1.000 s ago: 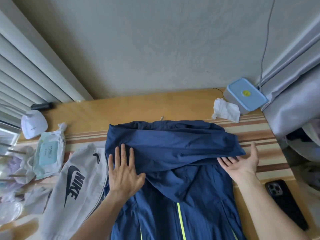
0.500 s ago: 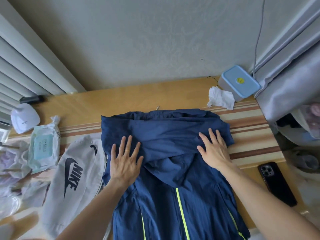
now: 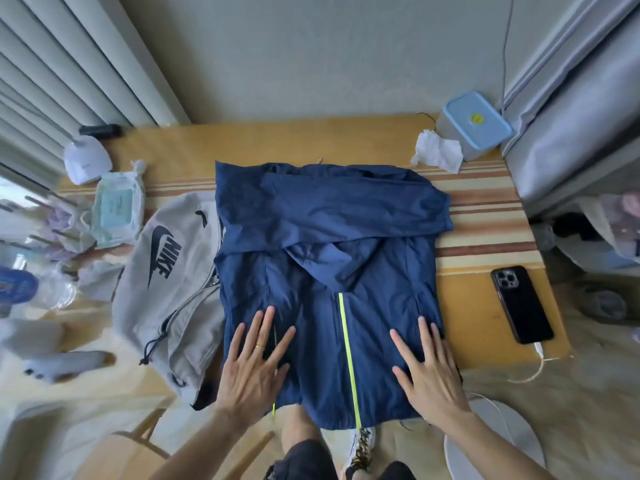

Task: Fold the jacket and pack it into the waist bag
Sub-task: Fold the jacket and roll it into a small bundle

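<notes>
a navy blue thin nylon jacket with a neon yellow front zipper lies flat on the middle of a wooden table, over a striped tan and brown cloth mat. its sleeves are folded across the far part of the body, and its near hem hangs just over the near table edge. the left hand, wearing a gold ring, lies flat on the near left part of the jacket with fingers spread. the right hand lies flat on the near right part, to the right of the zipper, fingers also spread and gripping nothing. a grey fabric waist bag with a black logo lies just left of the jacket, touching its left edge. a black smartphone rests face down to the right, with a white cable at its near end. at the far right stand a light blue lidded box and a crumpled white tissue. a pack of wet wipes lies at the far left.
</notes>
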Tool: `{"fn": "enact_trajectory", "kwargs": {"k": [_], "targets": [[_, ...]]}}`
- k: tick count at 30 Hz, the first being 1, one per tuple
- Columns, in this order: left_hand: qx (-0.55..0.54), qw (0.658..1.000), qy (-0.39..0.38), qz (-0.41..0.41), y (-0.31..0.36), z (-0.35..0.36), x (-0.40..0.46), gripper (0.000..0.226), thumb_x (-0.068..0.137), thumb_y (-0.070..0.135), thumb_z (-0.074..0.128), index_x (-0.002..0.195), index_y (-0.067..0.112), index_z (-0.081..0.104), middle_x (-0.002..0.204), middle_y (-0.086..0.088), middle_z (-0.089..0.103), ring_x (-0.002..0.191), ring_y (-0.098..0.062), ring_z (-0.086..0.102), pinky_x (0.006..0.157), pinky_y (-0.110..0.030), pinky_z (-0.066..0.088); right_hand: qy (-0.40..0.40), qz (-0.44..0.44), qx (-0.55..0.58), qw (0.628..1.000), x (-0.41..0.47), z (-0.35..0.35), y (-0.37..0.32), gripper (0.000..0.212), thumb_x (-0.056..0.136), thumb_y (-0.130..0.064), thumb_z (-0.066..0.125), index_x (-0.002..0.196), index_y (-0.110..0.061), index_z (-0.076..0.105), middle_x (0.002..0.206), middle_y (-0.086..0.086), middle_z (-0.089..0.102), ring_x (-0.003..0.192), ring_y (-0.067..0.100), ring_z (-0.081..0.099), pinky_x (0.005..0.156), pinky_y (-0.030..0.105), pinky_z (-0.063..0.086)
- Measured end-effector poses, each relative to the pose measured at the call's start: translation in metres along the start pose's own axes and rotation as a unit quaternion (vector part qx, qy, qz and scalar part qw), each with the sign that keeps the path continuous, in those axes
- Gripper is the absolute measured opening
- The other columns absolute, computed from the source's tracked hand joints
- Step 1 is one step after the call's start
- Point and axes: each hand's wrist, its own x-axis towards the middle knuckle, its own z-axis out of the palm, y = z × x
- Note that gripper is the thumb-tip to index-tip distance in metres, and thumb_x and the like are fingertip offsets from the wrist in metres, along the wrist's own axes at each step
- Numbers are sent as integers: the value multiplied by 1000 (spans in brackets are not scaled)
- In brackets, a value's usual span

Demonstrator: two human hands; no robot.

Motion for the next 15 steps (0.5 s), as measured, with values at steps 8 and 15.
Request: {"fn": "enact_trajectory", "kwargs": {"k": [8,15], "targets": [[-181,921,51,-340,44,12,-74,72,80,48,75,135,8,49,128,-23,48,114,-45,50,90,-55,50,85,203,270,937,-61,3,31,54,85,-20,77,132,-11,51,124,13,61,109,34,62,88,46,53],[-370,768,29,-521,45,21,-60,65,78,35,81,121,-1,48,120,-25,60,114,-45,57,91,-49,48,57,340,414,843,-41,5,34,39,83,-23,80,89,-17,42,99,11,58,88,34,60,81,43,50]]}}
